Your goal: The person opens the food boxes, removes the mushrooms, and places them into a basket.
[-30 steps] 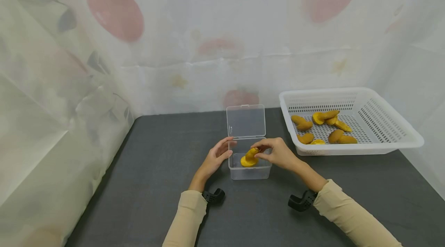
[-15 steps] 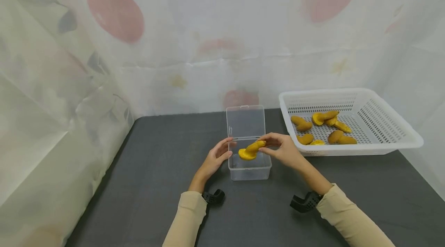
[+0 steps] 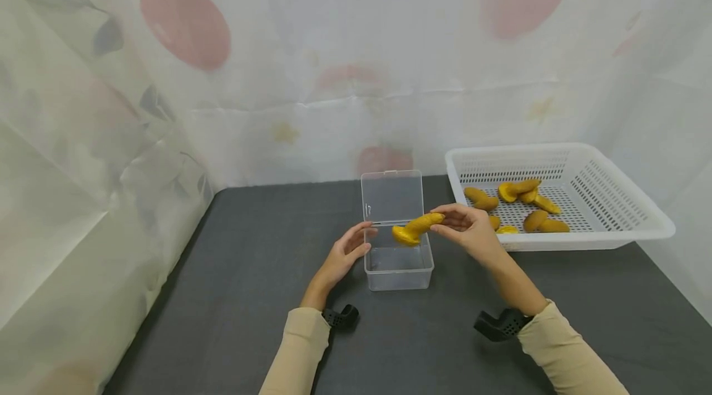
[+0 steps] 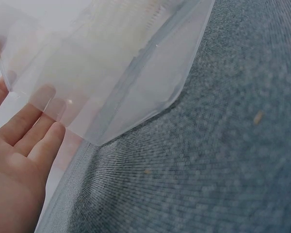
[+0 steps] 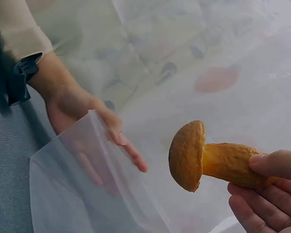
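Between thumb and fingertips, my right hand [image 3: 474, 235] pinches a yellow-brown mushroom [image 3: 413, 231] by its stem. The mushroom hangs above the clear plastic box [image 3: 399, 280], tilted with its cap toward the left. In the right wrist view, the rounded brown cap [image 5: 186, 156] points away from the hand. The box's hinged lid [image 3: 392, 196] stands raised at the back. At the box's left side is my left hand [image 3: 340, 257], its fingers extended along the wall. Seen in the left wrist view, these fingers [image 4: 30, 120] are fairly straight, with their tips behind the clear plastic.
To the right, a white perforated basket [image 3: 625, 235] holds several similar mushrooms [image 3: 547, 223]. A dark grey cloth [image 3: 267, 296] covers the table. Printed sheets hang behind and at the left side [image 3: 311, 30].
My right hand has lifted the mushroom up from inside the box and moved it right, turning its stem closer to level. The left hand has stayed at the box's side.
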{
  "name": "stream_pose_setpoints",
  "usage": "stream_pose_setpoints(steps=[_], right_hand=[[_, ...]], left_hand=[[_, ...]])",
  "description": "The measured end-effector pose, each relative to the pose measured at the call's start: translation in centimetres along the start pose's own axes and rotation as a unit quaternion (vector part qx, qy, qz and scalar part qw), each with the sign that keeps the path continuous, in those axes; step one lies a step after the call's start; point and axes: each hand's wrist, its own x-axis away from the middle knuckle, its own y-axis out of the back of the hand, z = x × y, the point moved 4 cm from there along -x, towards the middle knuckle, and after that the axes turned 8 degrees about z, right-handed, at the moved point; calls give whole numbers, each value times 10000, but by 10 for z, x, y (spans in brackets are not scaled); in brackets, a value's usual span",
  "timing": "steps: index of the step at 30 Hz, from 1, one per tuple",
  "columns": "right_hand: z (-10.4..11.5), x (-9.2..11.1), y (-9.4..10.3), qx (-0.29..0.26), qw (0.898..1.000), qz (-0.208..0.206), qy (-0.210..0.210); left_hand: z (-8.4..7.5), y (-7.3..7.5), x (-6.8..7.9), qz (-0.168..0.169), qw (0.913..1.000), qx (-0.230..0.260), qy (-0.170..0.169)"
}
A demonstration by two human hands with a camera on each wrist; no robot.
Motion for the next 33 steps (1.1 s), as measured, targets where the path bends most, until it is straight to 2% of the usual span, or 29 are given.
stream_pose_setpoints(steps=[9, 20, 27, 33], right_hand=[[14, 3, 18, -524, 9980, -275, 228], [25, 4, 48, -1028, 9929, -598, 41], [25, 4, 72, -1451, 9860, -799, 172], [14, 7, 94, -1682, 9807, -1001, 40]], left_hand=[[1, 0, -2, -17, 10000, 20, -28], [2, 1, -2, 23, 9999, 14, -103], [0, 0, -2, 6, 9999, 120, -124], [0, -1, -2, -9, 9998, 71, -167]])
